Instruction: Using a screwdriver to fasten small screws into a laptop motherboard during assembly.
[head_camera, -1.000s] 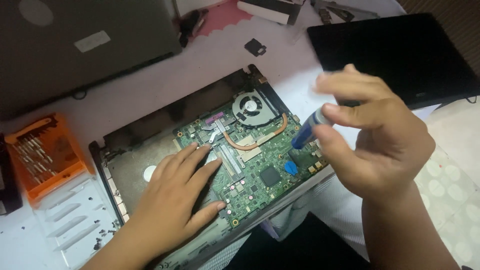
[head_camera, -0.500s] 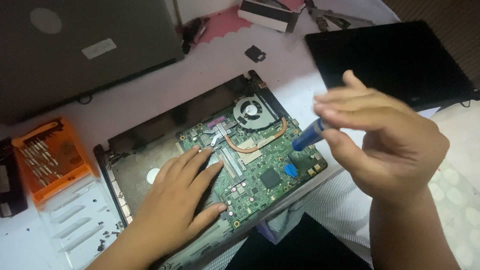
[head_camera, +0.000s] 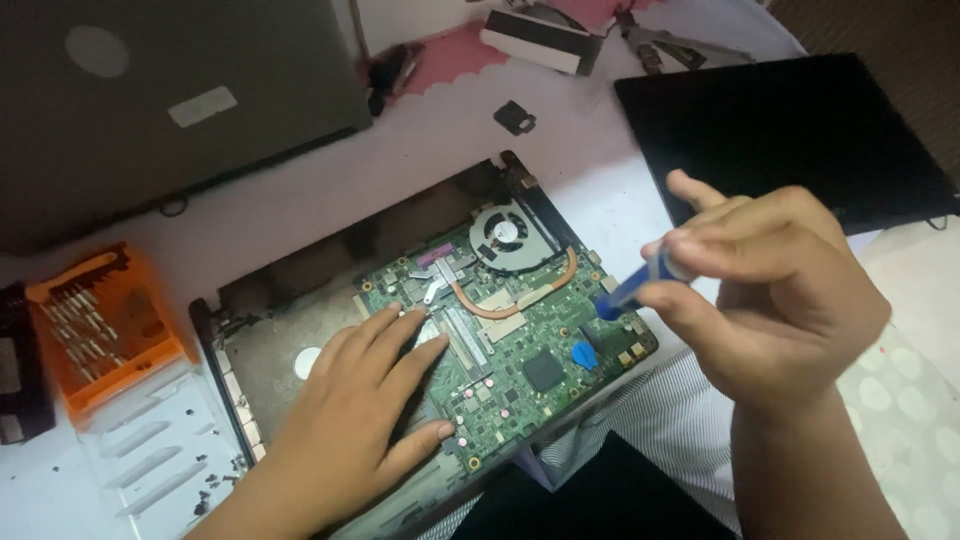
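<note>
An opened laptop base (head_camera: 270, 340) lies in front of me with its green motherboard (head_camera: 520, 350) exposed, a round fan (head_camera: 505, 232) and a copper heat pipe (head_camera: 520, 300) at the far side. My left hand (head_camera: 365, 405) rests flat on the board's left part, fingers spread. My right hand (head_camera: 770, 290) hovers over the board's right edge, pinching a blue-handled screwdriver (head_camera: 630, 290) whose tip points down toward the board's right corner.
An orange bit case (head_camera: 100, 325) with its clear lid (head_camera: 150, 455) sits at the left. A closed grey laptop (head_camera: 170, 100) lies at the far left, a black panel (head_camera: 780, 130) at the far right. Small parts lie on pink cloth (head_camera: 450, 55) at the back.
My right hand with the screwdriver has drifted slightly right and lower over the board's right edge. The left hand stays flat on the board.
</note>
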